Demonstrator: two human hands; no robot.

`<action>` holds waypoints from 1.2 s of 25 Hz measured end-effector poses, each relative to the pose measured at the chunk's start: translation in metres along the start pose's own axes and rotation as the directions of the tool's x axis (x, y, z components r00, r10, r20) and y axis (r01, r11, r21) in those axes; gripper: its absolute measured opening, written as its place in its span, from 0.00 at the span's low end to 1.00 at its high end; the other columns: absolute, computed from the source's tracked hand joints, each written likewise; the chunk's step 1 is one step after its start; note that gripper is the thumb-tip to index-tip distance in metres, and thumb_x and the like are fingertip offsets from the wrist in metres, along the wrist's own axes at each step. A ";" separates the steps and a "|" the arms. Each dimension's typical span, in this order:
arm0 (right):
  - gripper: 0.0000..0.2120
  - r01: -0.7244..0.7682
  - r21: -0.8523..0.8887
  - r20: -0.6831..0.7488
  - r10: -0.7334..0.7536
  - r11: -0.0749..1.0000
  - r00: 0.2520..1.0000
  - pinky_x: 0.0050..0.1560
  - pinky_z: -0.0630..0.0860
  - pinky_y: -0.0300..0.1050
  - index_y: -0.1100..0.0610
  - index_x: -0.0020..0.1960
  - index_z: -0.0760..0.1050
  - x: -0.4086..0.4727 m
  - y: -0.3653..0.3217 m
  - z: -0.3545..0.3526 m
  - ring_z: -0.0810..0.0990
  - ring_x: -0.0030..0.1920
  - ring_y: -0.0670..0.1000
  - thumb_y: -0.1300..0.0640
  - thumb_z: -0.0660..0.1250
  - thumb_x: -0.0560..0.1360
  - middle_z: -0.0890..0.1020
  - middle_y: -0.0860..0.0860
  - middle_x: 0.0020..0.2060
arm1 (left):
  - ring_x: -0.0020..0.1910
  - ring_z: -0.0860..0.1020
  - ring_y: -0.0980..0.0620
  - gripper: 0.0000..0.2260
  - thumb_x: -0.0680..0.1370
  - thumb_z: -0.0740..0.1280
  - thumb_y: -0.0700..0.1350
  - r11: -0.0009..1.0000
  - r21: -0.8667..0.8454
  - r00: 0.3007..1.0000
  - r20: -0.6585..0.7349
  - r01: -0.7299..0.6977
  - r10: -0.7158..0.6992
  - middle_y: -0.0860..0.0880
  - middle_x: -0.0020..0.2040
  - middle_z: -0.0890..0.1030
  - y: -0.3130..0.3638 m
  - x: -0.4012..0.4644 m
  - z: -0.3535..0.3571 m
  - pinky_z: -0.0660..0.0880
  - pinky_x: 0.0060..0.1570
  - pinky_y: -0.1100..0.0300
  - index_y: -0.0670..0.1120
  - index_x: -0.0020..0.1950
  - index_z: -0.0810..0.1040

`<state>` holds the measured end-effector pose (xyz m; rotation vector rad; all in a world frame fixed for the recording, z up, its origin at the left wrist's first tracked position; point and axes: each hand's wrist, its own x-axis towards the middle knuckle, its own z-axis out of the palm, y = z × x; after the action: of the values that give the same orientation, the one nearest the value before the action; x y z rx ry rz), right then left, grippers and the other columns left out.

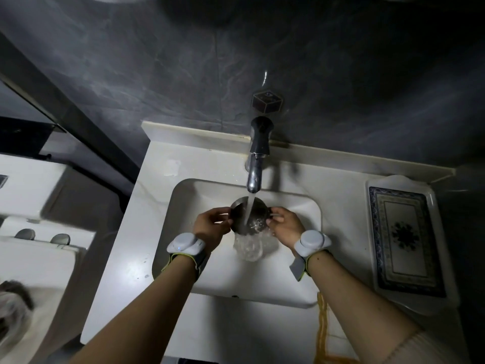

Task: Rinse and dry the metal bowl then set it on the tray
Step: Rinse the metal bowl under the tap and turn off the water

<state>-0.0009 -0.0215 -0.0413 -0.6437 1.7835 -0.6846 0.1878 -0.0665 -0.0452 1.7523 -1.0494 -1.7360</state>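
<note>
While tap water runs | metal bowl [250, 218] between hands | left hand [211, 224], right hand [284, 224] grip its rim

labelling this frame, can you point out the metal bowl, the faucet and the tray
metal bowl [240, 211]: head view, on its dark inner wall left of the water stream.
faucet [255, 177]: head view, on the shiny spout above the sink.
tray [401, 237]: head view, on its pale patterned centre panel.
</note>
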 end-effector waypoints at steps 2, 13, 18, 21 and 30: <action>0.09 0.039 -0.013 -0.008 -0.039 0.999 0.999 0.52 0.73 0.45 0.56 0.57 0.76 0.000 0.001 -0.008 0.78 0.51 0.51 0.65 0.65 0.78 0.81 0.54 0.50 | 0.42 0.78 0.44 0.14 0.78 0.66 0.30 1.000 0.018 1.000 0.003 0.008 -0.008 0.39 0.48 0.81 -0.003 0.002 0.007 0.79 0.46 0.54 0.35 0.63 0.79; 0.10 0.054 -0.131 -0.083 -0.066 0.990 0.994 0.41 0.79 0.46 0.55 0.55 0.81 0.003 -0.010 -0.015 0.81 0.35 0.55 0.53 0.70 0.75 0.83 0.57 0.42 | 0.35 0.79 0.52 0.09 0.81 0.65 0.42 0.962 0.054 0.958 0.094 0.267 -0.271 0.48 0.37 0.83 -0.019 -0.007 0.018 0.74 0.38 0.61 0.41 0.47 0.83; 0.10 -0.069 -0.111 -0.062 0.062 0.991 0.996 0.38 0.82 0.50 0.54 0.34 0.79 0.005 -0.008 0.003 0.77 0.28 0.56 0.57 0.65 0.74 0.80 0.57 0.29 | 0.37 0.81 0.50 0.13 0.78 0.70 0.52 0.962 0.056 0.963 0.000 0.269 -0.269 0.47 0.36 0.85 -0.019 -0.007 -0.004 0.75 0.39 0.60 0.43 0.42 0.85; 0.14 -0.137 -0.062 0.009 0.138 0.989 0.990 0.37 0.81 0.49 0.57 0.31 0.77 0.006 -0.001 0.015 0.76 0.29 0.57 0.57 0.65 0.76 0.80 0.58 0.27 | 0.36 0.80 0.50 0.13 0.75 0.73 0.51 0.975 0.062 0.977 -0.047 0.211 -0.209 0.44 0.38 0.85 -0.011 -0.011 -0.018 0.74 0.37 0.61 0.41 0.43 0.85; 0.09 -0.100 0.102 0.060 0.094 0.990 0.994 0.33 0.78 0.43 0.52 0.42 0.77 0.015 0.010 0.035 0.79 0.33 0.52 0.64 0.65 0.77 0.81 0.54 0.39 | 0.25 0.76 0.62 0.12 0.72 0.76 0.36 0.996 0.084 0.997 -0.077 0.019 -0.013 0.54 0.28 0.82 0.006 -0.002 -0.032 0.72 0.29 0.73 0.43 0.55 0.84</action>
<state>0.0270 -0.0300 -0.0678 -0.4967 1.7041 -0.6831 0.2179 -0.0744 -0.0365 1.8678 -1.0932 -1.6428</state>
